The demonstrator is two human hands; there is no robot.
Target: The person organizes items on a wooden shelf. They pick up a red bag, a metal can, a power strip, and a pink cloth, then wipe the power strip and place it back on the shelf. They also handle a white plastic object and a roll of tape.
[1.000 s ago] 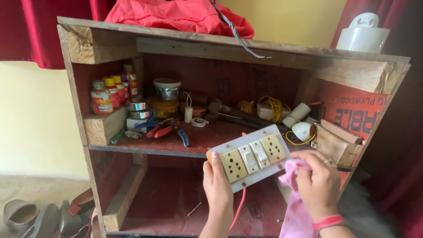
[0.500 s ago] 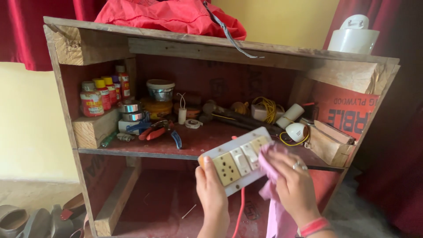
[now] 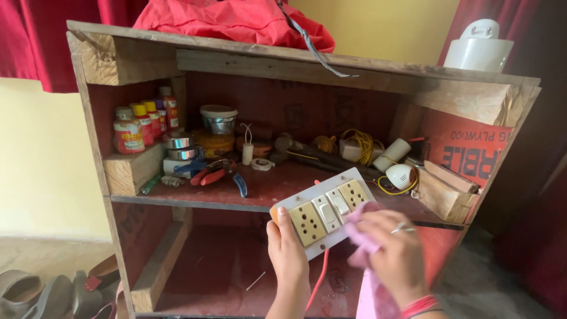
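Note:
My left hand [image 3: 286, 254] grips the lower left end of a white switchboard [image 3: 322, 211] that has two beige sockets and two switches; a red wire hangs below it. My right hand [image 3: 397, 255] presses a pink cloth [image 3: 366, 236] against the board's right end. I hold the board tilted in front of the wooden shelf unit [image 3: 195, 201].
The shelf holds small bottles [image 3: 142, 124], tape rolls [image 3: 177, 147], pliers with red and blue handles [image 3: 218, 174], a metal bowl [image 3: 218, 121], yellow wire coils [image 3: 360, 145] and white fittings [image 3: 401, 174]. A red bag [image 3: 236, 20] and a white lamp [image 3: 478, 47] sit on top. Sandals [image 3: 35, 292] lie on the floor at the left.
My right hand with the pink cloth has moved up over the right end of the switchboard and rubs across it. The left hand keeps its hold on the board.

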